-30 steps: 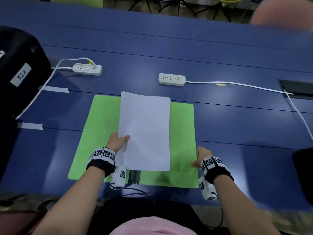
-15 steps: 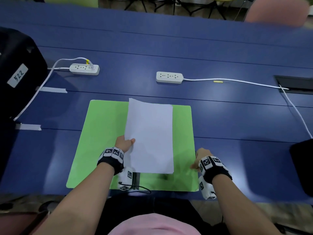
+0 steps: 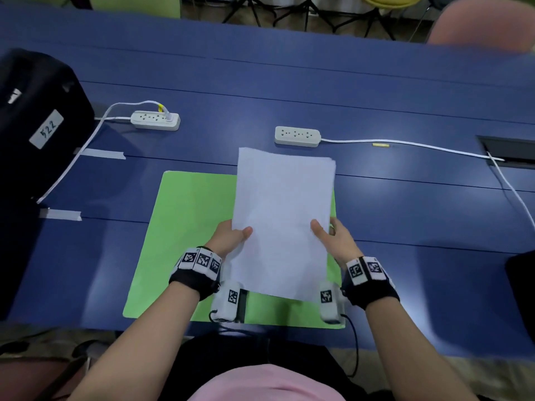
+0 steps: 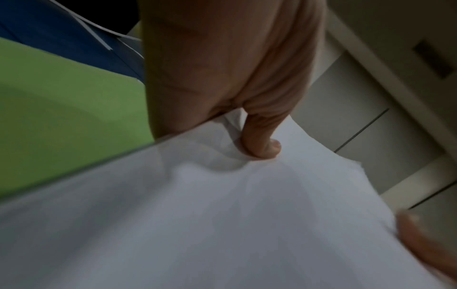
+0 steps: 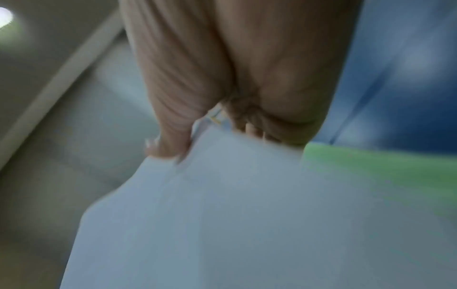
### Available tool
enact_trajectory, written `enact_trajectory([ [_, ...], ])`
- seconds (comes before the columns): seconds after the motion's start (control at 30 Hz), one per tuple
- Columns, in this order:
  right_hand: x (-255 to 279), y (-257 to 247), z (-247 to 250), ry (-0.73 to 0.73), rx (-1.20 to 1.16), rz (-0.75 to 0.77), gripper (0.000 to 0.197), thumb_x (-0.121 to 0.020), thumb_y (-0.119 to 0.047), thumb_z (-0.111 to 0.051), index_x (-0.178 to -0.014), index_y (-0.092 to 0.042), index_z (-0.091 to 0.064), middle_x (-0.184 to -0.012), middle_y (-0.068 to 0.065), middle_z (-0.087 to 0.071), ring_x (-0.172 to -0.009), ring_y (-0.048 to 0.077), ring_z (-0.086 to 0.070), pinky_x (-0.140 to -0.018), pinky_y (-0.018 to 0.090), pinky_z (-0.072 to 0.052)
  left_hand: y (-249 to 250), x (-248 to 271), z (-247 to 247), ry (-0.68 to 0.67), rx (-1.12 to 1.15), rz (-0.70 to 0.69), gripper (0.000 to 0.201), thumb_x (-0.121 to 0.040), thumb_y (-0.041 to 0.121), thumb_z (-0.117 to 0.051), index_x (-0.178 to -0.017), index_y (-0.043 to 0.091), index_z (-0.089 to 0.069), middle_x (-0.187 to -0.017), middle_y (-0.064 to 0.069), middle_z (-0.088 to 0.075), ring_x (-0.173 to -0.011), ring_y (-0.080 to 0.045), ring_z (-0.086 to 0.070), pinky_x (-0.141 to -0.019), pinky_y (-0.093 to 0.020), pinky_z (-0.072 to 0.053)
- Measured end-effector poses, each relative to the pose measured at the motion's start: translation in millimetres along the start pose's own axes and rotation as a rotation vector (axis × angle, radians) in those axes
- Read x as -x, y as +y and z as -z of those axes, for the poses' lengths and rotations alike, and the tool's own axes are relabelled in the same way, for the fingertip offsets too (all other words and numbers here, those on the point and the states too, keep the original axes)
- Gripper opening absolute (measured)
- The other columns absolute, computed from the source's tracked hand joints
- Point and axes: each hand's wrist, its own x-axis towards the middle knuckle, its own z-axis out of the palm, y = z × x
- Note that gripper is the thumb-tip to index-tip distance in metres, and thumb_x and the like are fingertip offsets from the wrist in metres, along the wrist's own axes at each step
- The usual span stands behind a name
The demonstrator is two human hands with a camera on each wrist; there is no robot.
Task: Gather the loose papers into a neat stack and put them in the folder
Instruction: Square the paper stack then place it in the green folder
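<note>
A stack of white papers is held up, tilted, above the open green folder that lies flat on the blue table. My left hand pinches the stack's left edge, thumb on top. My right hand pinches the right edge, thumb on top and fingers behind. In the left wrist view the left thumb presses into the papers beside the folder. The blurred right wrist view shows my right hand gripping the papers.
Two white power strips with cables lie beyond the folder. A black bag stands at the left, with tape strips near it. A cable hatch is at the right, and a dark object at the right edge.
My right hand left the folder's right edge and took hold of the papers' right side. The stack has risen and shifted right, now held by both hands.
</note>
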Motion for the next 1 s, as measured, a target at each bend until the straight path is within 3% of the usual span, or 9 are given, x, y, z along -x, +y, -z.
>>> enact_trajectory([
  [0.07,-3.8,3.8,-0.2,-0.118,-0.281,-0.104,0.095,-0.053,-0.057,-0.084,-0.132,-0.016,-0.051,-0.127,0.005,-0.063,-0.115,0.027,-0.062,-0.101,0.052,-0.045,4.0,3.8,-5.2,-0.070,0.029,-0.024,0.035,-0.093,0.009,-0.057,-0.127,0.000,-0.054,-0.128,-0.015,-0.060,-0.117,-0.032,-0.058,-0.105,-0.046,-0.043],
  [0.2,-0.5,9.9,-2.9,-0.119,-0.320,-0.210,0.059,-0.079,-0.025,-0.073,-0.132,-0.008,-0.052,-0.127,0.011,-0.062,-0.115,0.032,-0.061,-0.100,0.053,-0.045,-3.4,0.3,-1.0,-0.085,-0.059,-0.070,0.029,-0.091,0.014,-0.062,-0.118,0.003,-0.060,-0.120,-0.015,-0.065,-0.102,-0.022,-0.062,-0.100,-0.039,-0.047],
  [0.3,-8.1,20.1,2.9,0.071,-0.226,-0.248,0.058,-0.081,-0.024,-0.072,-0.131,-0.004,-0.049,-0.123,0.012,-0.062,-0.112,0.033,-0.061,-0.099,0.054,-0.046,-22.9,-9.8,33.3,0.143,-0.182,-0.050,0.021,-0.086,0.020,-0.067,-0.106,0.015,-0.062,-0.114,-0.007,-0.064,-0.103,-0.022,-0.060,-0.103,-0.044,-0.046],
  [0.4,-8.4,22.2,8.6,0.126,-0.115,-0.293,0.054,-0.085,-0.019,-0.069,-0.132,-0.003,-0.049,-0.126,0.013,-0.060,-0.113,0.035,-0.059,-0.099,0.054,-0.045,-50.4,-10.2,87.6,0.533,-0.475,0.122,0.053,-0.073,0.035,-0.076,-0.119,0.016,-0.056,-0.129,-0.015,-0.053,-0.115,-0.034,-0.053,-0.098,-0.046,-0.047],
  [0.47,-11.1,27.2,9.3,0.154,-0.032,-0.296,0.056,-0.084,-0.019,-0.070,-0.132,-0.001,-0.047,-0.130,0.010,-0.057,-0.116,0.034,-0.057,-0.101,0.053,-0.044,-66.2,-3.8,114.6,0.678,-0.566,0.255,0.081,-0.066,0.043,-0.080,-0.129,0.007,-0.045,-0.138,-0.022,-0.040,-0.128,-0.040,-0.039,-0.103,-0.051,-0.038],
  [0.57,-12.0,21.7,-2.1,0.126,0.104,-0.317,0.090,-0.070,-0.036,-0.081,-0.139,0.002,-0.037,-0.140,0.015,-0.047,-0.126,0.036,-0.049,-0.105,0.046,-0.041,-78.3,0.8,129.0,0.704,-0.541,0.353,0.104,-0.062,0.055,-0.079,-0.136,-0.002,-0.034,-0.148,-0.023,-0.025,-0.138,-0.038,-0.024,-0.108,-0.055,-0.029],
  [0.67,-10.7,13.3,-15.2,0.164,0.217,-0.323,0.064,-0.090,-0.016,-0.063,-0.139,0.012,-0.032,-0.145,0.025,-0.039,-0.133,0.038,-0.040,-0.106,0.040,-0.034,-77.3,-2.6,128.0,0.761,-0.446,0.333,0.099,-0.064,0.055,-0.076,-0.133,-0.003,-0.038,-0.144,-0.021,-0.027,-0.135,-0.036,-0.026,-0.106,-0.055,-0.033],
  [0.8,-16.5,17.8,-25.3,0.208,0.245,-0.347,0.066,-0.091,-0.016,-0.060,-0.141,0.011,-0.028,-0.148,0.023,-0.035,-0.135,0.037,-0.038,-0.109,0.039,-0.032,-65.5,-5.8,124.3,0.761,-0.439,0.407,0.098,-0.063,0.047,-0.079,-0.133,-0.004,-0.035,-0.139,-0.022,-0.028,-0.129,-0.036,-0.030,-0.104,-0.048,-0.037],
  [1.0,-19.1,14.3,-23.4,0.268,0.340,-0.377,0.047,-0.093,-0.013,-0.055,-0.134,0.007,-0.044,-0.139,0.022,-0.048,-0.128,0.038,-0.046,-0.105,0.039,-0.037,-47.1,-6.7,127.6,0.719,-0.488,0.534,0.102,-0.060,0.039,-0.085,-0.132,-0.007,-0.029,-0.136,-0.022,-0.031,-0.124,-0.035,-0.037,-0.098,-0.043,-0.040],
])
